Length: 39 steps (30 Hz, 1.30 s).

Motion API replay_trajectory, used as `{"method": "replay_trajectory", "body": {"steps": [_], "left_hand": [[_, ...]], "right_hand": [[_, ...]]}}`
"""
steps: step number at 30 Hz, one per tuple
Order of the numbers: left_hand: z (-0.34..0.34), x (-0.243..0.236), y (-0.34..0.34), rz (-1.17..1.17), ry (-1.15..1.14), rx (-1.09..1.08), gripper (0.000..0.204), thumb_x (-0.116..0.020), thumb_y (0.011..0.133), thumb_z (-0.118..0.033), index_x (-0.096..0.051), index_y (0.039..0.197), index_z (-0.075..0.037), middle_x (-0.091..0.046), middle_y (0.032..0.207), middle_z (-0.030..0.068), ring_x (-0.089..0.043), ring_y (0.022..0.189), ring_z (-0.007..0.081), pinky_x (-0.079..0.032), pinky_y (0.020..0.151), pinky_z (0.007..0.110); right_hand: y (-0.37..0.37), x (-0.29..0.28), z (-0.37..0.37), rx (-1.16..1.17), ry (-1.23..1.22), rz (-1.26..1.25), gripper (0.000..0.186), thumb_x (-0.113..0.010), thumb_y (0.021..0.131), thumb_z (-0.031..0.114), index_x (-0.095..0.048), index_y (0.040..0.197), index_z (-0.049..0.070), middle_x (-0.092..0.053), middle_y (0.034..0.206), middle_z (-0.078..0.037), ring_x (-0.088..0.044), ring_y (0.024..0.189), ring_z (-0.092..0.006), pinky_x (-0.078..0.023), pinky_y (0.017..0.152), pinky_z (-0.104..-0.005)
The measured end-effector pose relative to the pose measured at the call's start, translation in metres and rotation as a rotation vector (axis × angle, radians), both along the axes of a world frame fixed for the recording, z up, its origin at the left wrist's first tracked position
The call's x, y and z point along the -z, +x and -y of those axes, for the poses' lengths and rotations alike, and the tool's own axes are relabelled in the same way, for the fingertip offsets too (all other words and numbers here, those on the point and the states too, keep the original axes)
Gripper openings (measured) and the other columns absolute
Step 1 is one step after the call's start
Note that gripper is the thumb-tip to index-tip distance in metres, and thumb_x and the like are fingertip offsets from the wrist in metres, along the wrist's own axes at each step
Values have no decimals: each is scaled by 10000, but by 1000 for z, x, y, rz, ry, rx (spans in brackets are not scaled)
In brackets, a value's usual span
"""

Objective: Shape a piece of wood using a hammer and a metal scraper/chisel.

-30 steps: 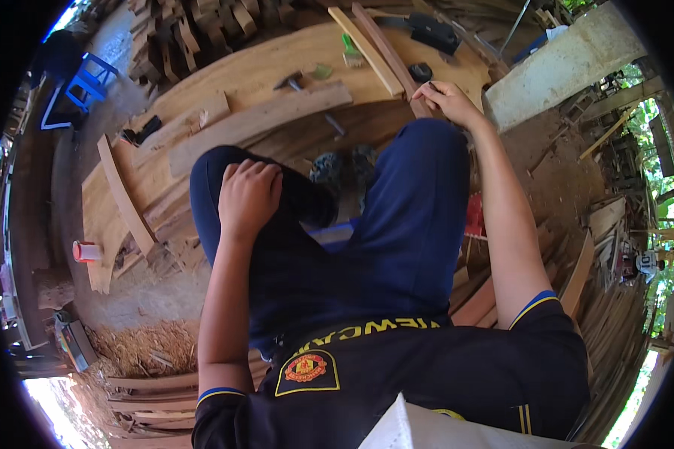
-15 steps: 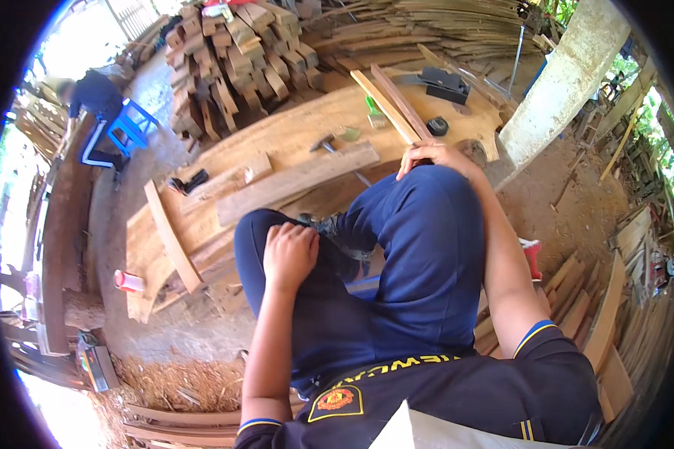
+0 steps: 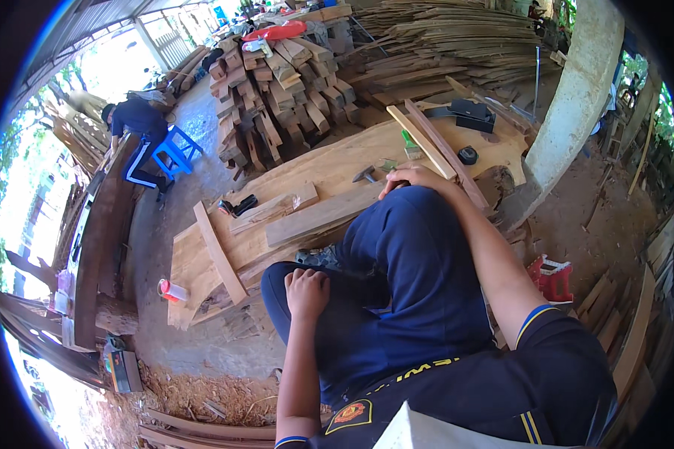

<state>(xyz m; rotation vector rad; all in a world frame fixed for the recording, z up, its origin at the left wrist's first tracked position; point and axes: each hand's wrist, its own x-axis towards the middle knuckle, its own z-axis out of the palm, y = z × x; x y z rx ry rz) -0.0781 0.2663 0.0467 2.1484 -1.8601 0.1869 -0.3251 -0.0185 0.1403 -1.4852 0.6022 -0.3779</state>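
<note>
My left hand (image 3: 307,293) rests on my left knee, holding nothing, its fingers draped over the dark blue trouser cloth. Over the top of my raised right knee lies my right hand (image 3: 419,178), also without anything in it, its fingers hanging down the front. Just beyond the knees stretches a large wooden slab (image 3: 329,166). On it, nearest my right hand, are a hammer (image 3: 365,174), a grey-brown board (image 3: 322,215) and two long thin strips, one a pale strip (image 3: 421,141) and one a reddish strip (image 3: 449,156).
The slab also bears a black tool (image 3: 238,206), a crosswise board (image 3: 219,251), a red-lidded jar (image 3: 173,290), a green-handled brush (image 3: 410,144), a tape measure (image 3: 467,156) and a black box (image 3: 472,115). A concrete post (image 3: 577,112), stacked timber (image 3: 277,90), a red stool (image 3: 550,278) and a bending person (image 3: 138,127) surround it.
My view has tilted up and turned left, so the scene sits farther right and lower. My hands stay on my knees. The far person appears more fully.
</note>
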Motion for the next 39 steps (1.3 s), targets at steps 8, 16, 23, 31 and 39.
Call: {"method": "replay_trajectory", "body": {"steps": [8, 16, 23, 31, 39], "left_hand": [[3, 1, 1, 46, 27, -64, 160, -671, 861, -291, -749, 865, -151, -686, 904, 23, -594, 999, 230, -395, 956, 406], [47, 3, -21, -23, 30, 41, 161, -659, 863, -279, -726, 830, -136, -684, 901, 29, -599, 987, 231, -402, 932, 413], [46, 11, -5, -44, -3, -54, 169, -647, 849, -268, -703, 752, -141, -672, 795, 25, -617, 908, 237, -410, 886, 418], [53, 32, -2, -54, 74, -19, 189, -669, 819, -298, -711, 731, -136, -682, 780, 26, -620, 892, 224, -405, 884, 421], [73, 29, -3, -146, 11, 35, 185, -659, 841, -295, -726, 766, -140, -681, 789, 17, -617, 886, 223, -411, 879, 405]], "right_hand": [[-50, 143, 29, 613, -413, -572, 499, -714, 814, 434, -717, 957, -44, -719, 927, -256, -723, 878, -306, -544, 799, -416], [-117, 215, 18, 506, -48, -422, 393, -681, 889, 331, -724, 1045, -27, -737, 1004, -189, -713, 914, -270, -540, 829, -380], [-107, 215, 18, 444, -10, -196, 356, -668, 915, 288, -712, 1088, -20, -733, 1020, -154, -703, 918, -253, -537, 831, -369], [-125, 194, 19, 246, 87, -66, 319, -653, 945, 238, -698, 1137, -13, -729, 1039, -114, -692, 923, -233, -533, 833, -357], [-95, 194, 113, 580, 163, -443, 269, -708, 915, 107, -710, 1184, 91, -682, 830, -37, -574, 626, -99, -467, 536, -284]]}}
